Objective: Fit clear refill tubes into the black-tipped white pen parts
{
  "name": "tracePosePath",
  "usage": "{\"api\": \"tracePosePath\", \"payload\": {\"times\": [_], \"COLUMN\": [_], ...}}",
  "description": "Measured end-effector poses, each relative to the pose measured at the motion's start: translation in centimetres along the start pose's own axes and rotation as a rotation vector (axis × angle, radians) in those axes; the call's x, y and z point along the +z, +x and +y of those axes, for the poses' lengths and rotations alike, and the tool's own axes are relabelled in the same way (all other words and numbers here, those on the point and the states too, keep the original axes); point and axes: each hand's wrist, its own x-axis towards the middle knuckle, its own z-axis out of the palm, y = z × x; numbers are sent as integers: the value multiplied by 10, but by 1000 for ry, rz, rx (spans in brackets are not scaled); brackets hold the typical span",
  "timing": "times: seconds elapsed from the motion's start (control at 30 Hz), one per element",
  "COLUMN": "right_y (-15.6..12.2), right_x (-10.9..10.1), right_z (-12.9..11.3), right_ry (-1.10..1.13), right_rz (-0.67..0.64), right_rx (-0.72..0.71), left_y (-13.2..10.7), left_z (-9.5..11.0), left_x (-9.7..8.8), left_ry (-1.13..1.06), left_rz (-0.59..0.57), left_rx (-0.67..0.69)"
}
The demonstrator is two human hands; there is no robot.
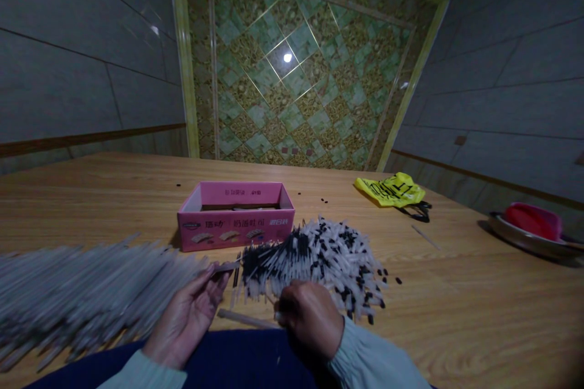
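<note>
My left hand (194,307), palm up, pinches a thin greyish tube (225,267) between thumb and fingers, its end pointing toward the pile of small parts. My right hand (311,317) is curled with the fingers pressed together, knuckles up, at the near edge of that pile; what it grips is hidden. A pale slender stick (249,318) lies between the hands, with one end by my right fingers. The heap of short white pieces with black ends (340,255) spreads beyond my right hand. A wide stack of long translucent tubes (91,285) lies left of my left hand.
A pink open-topped box (237,237) stands behind the hands. Farther right are a yellow plastic bag (392,189) with black handles, a single stick (425,236) and a metal basin (524,240) holding a red item (531,220). Small black bits lie scattered on the wooden table (456,310).
</note>
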Motion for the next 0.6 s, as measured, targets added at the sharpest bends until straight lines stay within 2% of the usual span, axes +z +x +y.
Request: {"api": "tracePosePath", "payload": {"times": [0.1, 0.23, 0.33, 0.47, 0.6], "right_y": [3, 8, 10, 10, 10], "right_x": [-5, -20, -29, -31, -25], "right_z": [3, 17, 32, 44, 44], "right_ry": [-13, -136, -216, -245, -229], "right_rz": [43, 179, 233, 206, 152], "right_rx": [51, 235, 345, 423, 408], "left_y": [0, 4, 6, 5, 7], "left_z": [0, -1, -2, -2, -4], "left_x": [0, -5, -7, -6, -7], "left_ry": [12, 15, 9, 5, 13], "left_rz": [-2, -30, -33, -19, -47], "left_rx": [11, 9, -13, 3, 24]}}
